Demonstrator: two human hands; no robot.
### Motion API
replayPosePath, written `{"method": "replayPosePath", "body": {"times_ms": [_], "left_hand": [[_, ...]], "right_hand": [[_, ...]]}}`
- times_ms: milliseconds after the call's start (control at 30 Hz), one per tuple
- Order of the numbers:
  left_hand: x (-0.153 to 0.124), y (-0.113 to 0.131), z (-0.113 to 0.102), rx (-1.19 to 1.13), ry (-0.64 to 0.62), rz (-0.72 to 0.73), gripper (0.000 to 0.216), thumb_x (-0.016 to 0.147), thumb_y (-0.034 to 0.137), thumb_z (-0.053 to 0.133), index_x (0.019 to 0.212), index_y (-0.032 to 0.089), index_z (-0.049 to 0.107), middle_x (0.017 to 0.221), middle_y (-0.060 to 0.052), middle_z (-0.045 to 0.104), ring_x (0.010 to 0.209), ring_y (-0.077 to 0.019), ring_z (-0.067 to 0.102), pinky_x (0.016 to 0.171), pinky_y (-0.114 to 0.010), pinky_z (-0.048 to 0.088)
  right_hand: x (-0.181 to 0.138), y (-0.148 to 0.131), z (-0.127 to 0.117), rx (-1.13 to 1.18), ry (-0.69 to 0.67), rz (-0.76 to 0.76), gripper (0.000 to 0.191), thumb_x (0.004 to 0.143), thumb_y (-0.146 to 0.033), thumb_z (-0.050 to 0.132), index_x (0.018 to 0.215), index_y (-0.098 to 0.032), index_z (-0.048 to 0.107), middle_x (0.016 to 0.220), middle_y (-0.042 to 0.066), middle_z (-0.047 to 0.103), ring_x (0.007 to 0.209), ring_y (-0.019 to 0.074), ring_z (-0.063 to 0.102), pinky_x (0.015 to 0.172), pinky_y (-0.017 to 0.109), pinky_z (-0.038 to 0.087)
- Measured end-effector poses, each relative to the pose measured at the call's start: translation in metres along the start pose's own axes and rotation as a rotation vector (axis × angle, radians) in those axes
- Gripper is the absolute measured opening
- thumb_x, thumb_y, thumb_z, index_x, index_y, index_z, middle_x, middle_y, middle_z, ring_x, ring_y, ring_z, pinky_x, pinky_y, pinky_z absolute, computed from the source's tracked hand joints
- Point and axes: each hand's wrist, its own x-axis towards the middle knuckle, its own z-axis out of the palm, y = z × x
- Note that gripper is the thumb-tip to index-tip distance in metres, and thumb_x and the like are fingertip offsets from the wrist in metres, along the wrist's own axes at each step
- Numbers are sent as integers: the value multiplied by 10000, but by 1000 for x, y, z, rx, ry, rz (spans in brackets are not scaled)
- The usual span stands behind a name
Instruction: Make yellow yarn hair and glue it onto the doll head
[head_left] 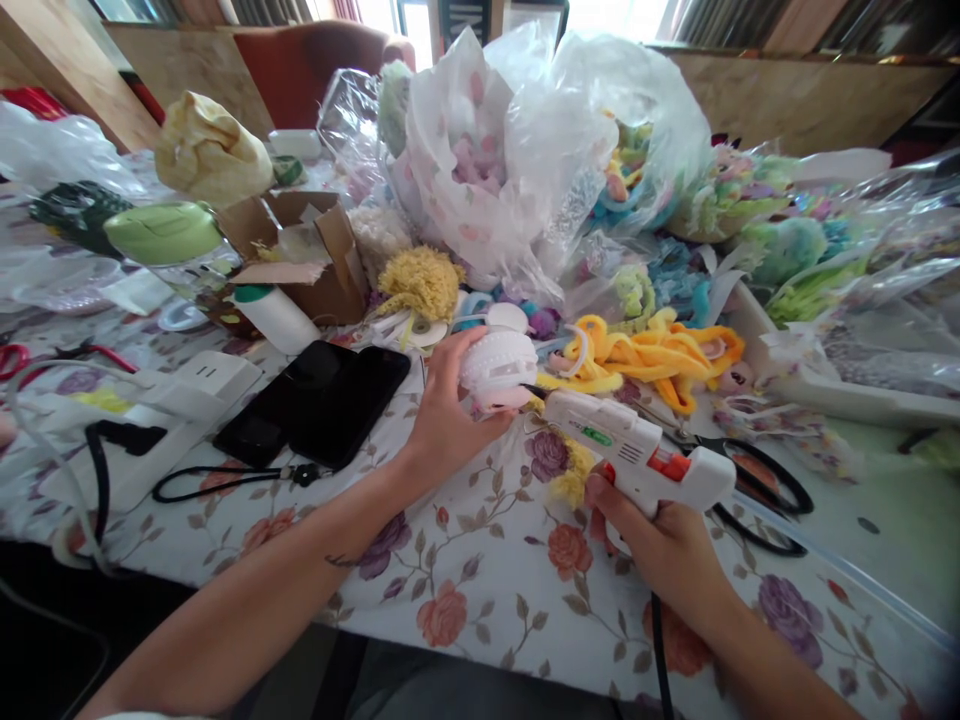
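My left hand (454,400) is wrapped round a white, ribbed, rounded object (499,362), perhaps a roll of trim, and holds it above the table. In my right hand (645,535) is a white hot glue gun (611,425) with red parts, gripped by its handle. The gun's dark nozzle points left and comes close to the white object; whether it touches cannot be made out. A clear glue stick (840,565) runs out of the gun's back. Yellow fuzzy yarn (574,470) lies under the gun, and black-handled scissors (757,480) lie beside it.
Two black phones (315,400) and a white power strip (150,440) lie at left. Behind them stand a cardboard box (334,265) and a green-lidded jar (165,235). Plastic bags (480,150) of plush pieces fill the back. Orange-yellow plush strips (652,350) lie right of centre.
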Motion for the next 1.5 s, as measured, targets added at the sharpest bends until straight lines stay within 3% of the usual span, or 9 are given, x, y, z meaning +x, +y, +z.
{"method": "replayPosePath", "body": {"times_ms": [200, 400, 600, 700, 800, 1000, 1100, 1267, 1500], "left_hand": [[-1, -1, 1, -36, -16, -2, 764, 680, 295, 726, 1329, 294, 324, 1368, -122, 382, 1255, -306, 408, 959, -441, 434], [-1, 3, 0, -23, 10, -66, 813, 637, 287, 763, 1322, 286, 326, 1378, -122, 376, 1254, -309, 402, 919, -411, 466], [-1, 0, 1, -64, -4, -32, 780, 662, 263, 733, 1327, 286, 324, 1362, -125, 398, 1251, -310, 414, 956, -452, 434], [-1, -1, 1, -96, -15, -39, 785, 668, 246, 725, 1337, 291, 317, 1370, -128, 390, 1256, -310, 409, 955, -455, 435], [-1, 1, 1, -79, 11, -58, 796, 640, 248, 752, 1321, 301, 341, 1384, -116, 376, 1258, -312, 402, 961, -462, 432], [-1, 5, 1, -155, 25, -133, 833, 611, 255, 785, 1313, 316, 342, 1383, -106, 377, 1252, -309, 418, 874, -404, 505], [-1, 6, 1, -176, 25, -156, 834, 612, 256, 788, 1313, 309, 340, 1377, -112, 383, 1246, -307, 427, 863, -395, 512], [0, 5, 0, -154, 30, -127, 812, 629, 259, 775, 1313, 299, 338, 1360, -114, 412, 1219, -298, 455, 914, -426, 478], [-1, -1, 4, -110, 24, -70, 796, 631, 257, 770, 1303, 308, 346, 1330, -106, 433, 1208, -295, 460, 928, -433, 463]], "right_hand": [[-2, -6, 2, 78, -144, -30, 417, 792, -455, 527, 461, -201, 524, 443, 21, 567, 402, 130, 507, 406, 231, 413], [-1, 0, 2, 6, 28, 43, 348, 748, -476, 563, 540, -197, 562, 494, 23, 597, 515, 175, 579, 450, 248, 442], [-3, -11, 3, 141, -192, 13, 362, 770, -443, 554, 494, -209, 532, 436, 17, 585, 413, 147, 550, 419, 232, 457], [-4, -14, 4, 172, -229, 15, 391, 790, -440, 532, 472, -212, 532, 426, 22, 590, 393, 143, 548, 397, 223, 450], [-2, -10, 2, 137, -196, -7, 409, 795, -443, 522, 460, -209, 540, 431, 25, 591, 411, 147, 559, 430, 230, 468], [1, 4, 0, -6, 43, 15, 306, 707, -476, 605, 590, -193, 619, 502, 20, 611, 506, 184, 589, 444, 255, 455], [0, 2, 0, -18, 74, 50, 307, 700, -491, 607, 600, -202, 626, 460, 8, 575, 495, 184, 574, 415, 252, 422], [0, -2, -1, -9, 10, -17, 261, 723, -448, 593, 607, -216, 626, 376, -18, 503, 399, 156, 509, 353, 239, 357], [-4, -13, 4, 177, -175, -15, 392, 780, -428, 541, 451, -218, 512, 377, 5, 543, 345, 136, 504, 356, 233, 411]]}}
